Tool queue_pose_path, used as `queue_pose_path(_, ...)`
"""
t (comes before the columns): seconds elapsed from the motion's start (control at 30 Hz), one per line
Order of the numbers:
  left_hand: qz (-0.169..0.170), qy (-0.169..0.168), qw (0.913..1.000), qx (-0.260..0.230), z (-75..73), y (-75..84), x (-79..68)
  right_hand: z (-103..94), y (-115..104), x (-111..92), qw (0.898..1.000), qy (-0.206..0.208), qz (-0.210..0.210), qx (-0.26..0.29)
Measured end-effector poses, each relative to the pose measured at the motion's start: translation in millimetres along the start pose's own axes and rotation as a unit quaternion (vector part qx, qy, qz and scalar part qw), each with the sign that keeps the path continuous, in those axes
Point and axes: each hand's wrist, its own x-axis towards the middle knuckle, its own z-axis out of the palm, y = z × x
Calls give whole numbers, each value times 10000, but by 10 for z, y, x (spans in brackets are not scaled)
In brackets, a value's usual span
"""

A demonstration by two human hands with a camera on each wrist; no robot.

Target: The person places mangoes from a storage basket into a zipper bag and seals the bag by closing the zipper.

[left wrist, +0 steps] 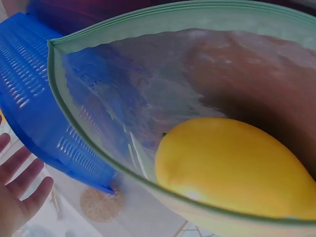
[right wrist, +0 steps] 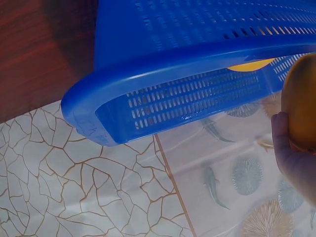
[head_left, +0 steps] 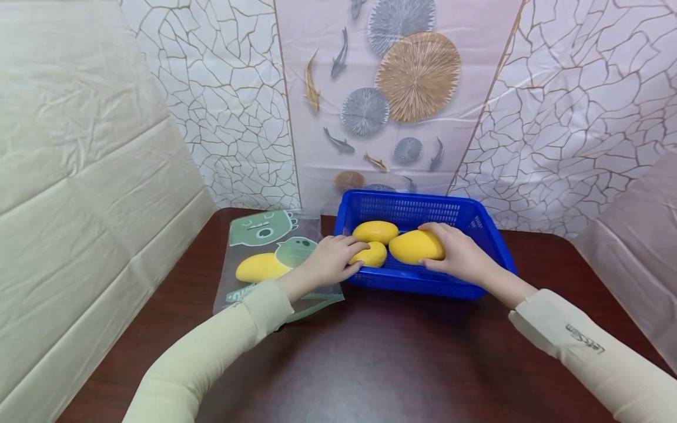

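My right hand grips a large yellow mango over the blue plastic basket, thumb low and fingers over its far side. The right wrist view shows this mango at the edge, beside the basket rim. My left hand reaches to the basket's front left, fingers over a smaller-looking mango and thumb at its near side. In the left wrist view several spread fingers show at the left edge. Behind that mango lies another mango in the basket.
Left of the basket, a clear zip bag with green cartoon prints lies on the dark wooden table. One mango is inside it. The left wrist view shows the bag's green-edged mouth gaping. Patterned cloth hangs behind the table.
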Motion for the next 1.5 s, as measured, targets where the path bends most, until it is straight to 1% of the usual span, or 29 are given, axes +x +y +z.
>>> queue_pose_path(0.23,151,130,9998,-95,-53,-48,-167,-12,7,-34,9999,133,-44,16)
queue_pose_path(0.43,103,74,9998,-122,-86,-88,-296,-12,12,-58,9998,185,-52,79)
queue_pose_path(0.57,154,186,9997,-78,-103,-99,-368,-13,0,-79,9997,199,-18,147)
queue_pose_path(0.7,191,241,9994,-164,-125,-101,-458,-20,-17,-106,9996,185,30,192)
queue_pose_path(0.9,89,16,9994,-336,-164,-92,-624,-28,-26,-134,9996,181,91,176)
queue_pose_path(1.07,2,120,9992,-380,-170,-107,-779,-27,-32,-151,9997,151,48,175)
queue_pose_path(1.3,-139,-8,9996,-254,-151,-146,-1029,-7,-11,-175,9998,161,4,102)
queue_pose_path(1.4,-151,66,9997,-159,-158,-168,-1124,-5,2,-184,9998,184,-25,84)
queue_pose_path(1.5,-191,80,9996,-171,-172,-186,-1218,-6,12,-187,9997,216,-69,59)
